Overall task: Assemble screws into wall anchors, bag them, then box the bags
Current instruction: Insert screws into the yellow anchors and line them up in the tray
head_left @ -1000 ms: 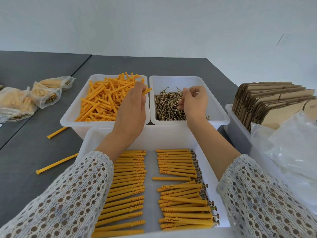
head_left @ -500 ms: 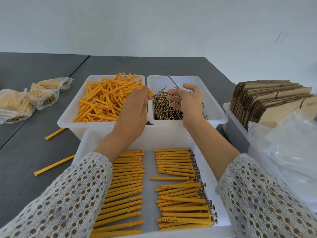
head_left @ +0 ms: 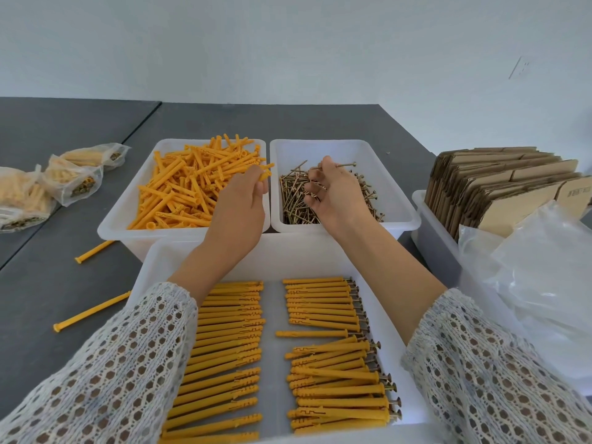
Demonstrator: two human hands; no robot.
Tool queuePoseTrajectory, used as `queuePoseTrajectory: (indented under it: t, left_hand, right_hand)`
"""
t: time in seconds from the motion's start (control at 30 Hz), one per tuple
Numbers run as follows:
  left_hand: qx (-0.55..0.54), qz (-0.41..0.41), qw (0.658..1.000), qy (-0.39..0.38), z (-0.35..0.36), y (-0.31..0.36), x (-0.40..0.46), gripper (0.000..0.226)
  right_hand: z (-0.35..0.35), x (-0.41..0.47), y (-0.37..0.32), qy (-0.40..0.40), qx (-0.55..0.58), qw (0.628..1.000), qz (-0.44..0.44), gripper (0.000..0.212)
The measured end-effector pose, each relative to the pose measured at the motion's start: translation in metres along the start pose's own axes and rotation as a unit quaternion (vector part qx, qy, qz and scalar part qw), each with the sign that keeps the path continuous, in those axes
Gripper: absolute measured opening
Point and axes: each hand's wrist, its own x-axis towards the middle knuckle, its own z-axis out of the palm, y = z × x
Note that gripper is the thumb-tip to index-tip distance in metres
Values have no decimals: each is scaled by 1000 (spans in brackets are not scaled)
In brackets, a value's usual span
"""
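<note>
We are counting four white bins (head_left: 205, 241), two loose orange anchors (head_left: 93, 312) lying near the table's (head_left: 57, 283) left edge, three filled bags (head_left: 75, 177), and two hands (head_left: 238, 203).

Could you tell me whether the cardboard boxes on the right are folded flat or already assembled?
Folded flat: the cardboard boxes stand on edge, packed side by side in a white bin.

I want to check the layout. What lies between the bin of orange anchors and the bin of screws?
In the head view, nothing lies between the anchor bin and the screw bin: their rims stand side by side, with only a narrow gap.
</note>
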Motion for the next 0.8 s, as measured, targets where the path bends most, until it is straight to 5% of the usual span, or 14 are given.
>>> queuePoseTrajectory:
  t: [0.47,0.8]
  left_hand:
    - [-3,-32,999,-31,1,-5,1,21]
    - [8,-19,998,-53,1,-2,-1,19]
  right_hand:
    - [14,-14,14,-98,-302,936,-149,16]
    - [16,-14,17,-74,-303,934,-172,14]
